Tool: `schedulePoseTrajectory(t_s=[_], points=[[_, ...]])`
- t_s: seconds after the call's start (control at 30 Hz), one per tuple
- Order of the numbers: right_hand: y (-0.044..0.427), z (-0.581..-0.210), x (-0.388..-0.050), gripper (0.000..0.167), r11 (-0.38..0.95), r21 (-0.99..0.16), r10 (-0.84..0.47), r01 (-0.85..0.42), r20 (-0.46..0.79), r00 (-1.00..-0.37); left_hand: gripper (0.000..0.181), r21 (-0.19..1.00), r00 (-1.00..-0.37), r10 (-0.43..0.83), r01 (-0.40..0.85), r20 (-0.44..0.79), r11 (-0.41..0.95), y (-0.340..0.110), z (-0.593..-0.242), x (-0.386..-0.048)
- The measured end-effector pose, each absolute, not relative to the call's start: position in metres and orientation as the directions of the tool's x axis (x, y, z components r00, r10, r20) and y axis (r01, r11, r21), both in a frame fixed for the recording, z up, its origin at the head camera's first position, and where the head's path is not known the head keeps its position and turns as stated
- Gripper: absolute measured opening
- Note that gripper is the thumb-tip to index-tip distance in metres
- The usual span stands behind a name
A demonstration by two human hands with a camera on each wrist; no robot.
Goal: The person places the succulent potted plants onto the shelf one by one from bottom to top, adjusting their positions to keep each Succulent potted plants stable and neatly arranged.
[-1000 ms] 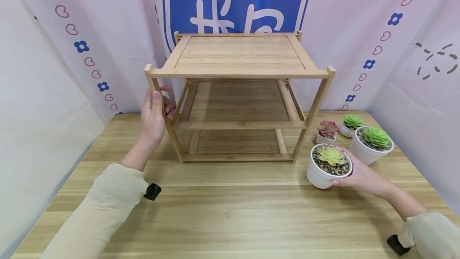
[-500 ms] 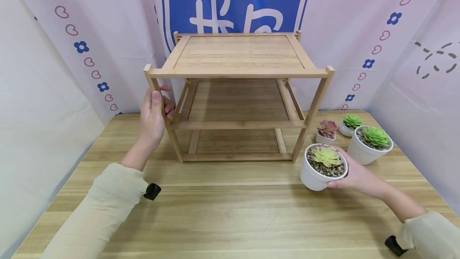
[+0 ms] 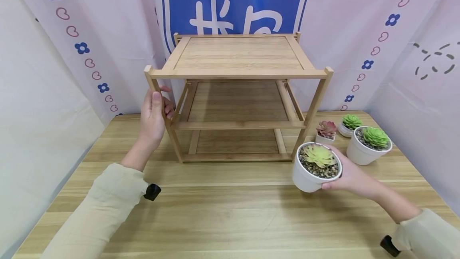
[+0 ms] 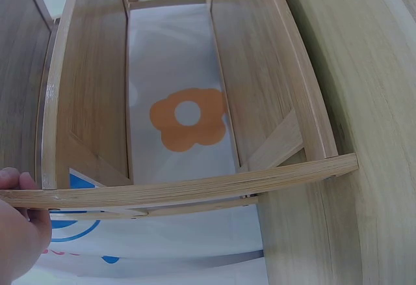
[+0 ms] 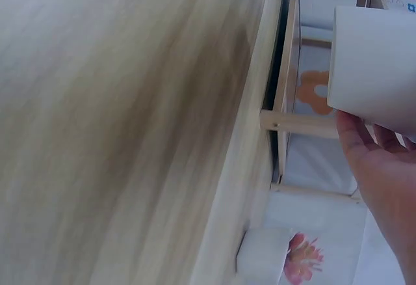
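A three-tier wooden rack point(image 3: 237, 125) stands at the middle back of the table. The left hand point(image 3: 152, 119) grips its front left post; in the left wrist view the left hand point(image 4: 23, 226) shows at the left edge, fingers round the post. Near the rack's front right foot, the right hand point(image 3: 350, 175) holds a white pot point(image 3: 305, 179) with a yellow-green succulent point(image 3: 319, 156), slightly tilted, above the table. In the right wrist view the right hand point(image 5: 383, 174) has its fingers against the white pot point(image 5: 377, 70); some fingers are hidden.
Right of the rack stand a red succulent point(image 3: 326, 129) in a small white pot, a small green succulent point(image 3: 351, 121) and a larger white pot point(image 3: 363, 154) with a green succulent. A patterned curtain point(image 3: 345, 23) hangs behind the wooden table point(image 3: 223, 211).
The right hand has moved left with the yellow-green succulent's pot, away from the other pots and closer to the rack. The left hand has stayed on the post.
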State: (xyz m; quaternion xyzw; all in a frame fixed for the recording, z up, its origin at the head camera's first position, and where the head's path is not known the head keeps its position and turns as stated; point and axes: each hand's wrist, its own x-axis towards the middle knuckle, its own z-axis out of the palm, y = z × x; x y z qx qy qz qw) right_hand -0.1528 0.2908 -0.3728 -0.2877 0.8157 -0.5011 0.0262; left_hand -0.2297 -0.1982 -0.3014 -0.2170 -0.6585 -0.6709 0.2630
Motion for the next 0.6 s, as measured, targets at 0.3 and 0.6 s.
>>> schedulePoseTrajectory(t_s=[0.3, 0.6], points=[[0.279, -0.371, -0.157, 0.102, 0.316, -0.846, -0.508, -0.429, 0.23, -0.83, 0.042, 0.777, -0.775, -0.066, 0.63, 0.629, 0.006, -0.197, -0.301, -0.23], [0.267, -0.371, -0.161, 0.104, 0.342, -0.837, -0.472, -0.427, 0.24, -0.848, 0.041, 0.775, -0.773, -0.074, 0.632, 0.63, -0.007, -0.197, -0.301, -0.23]])
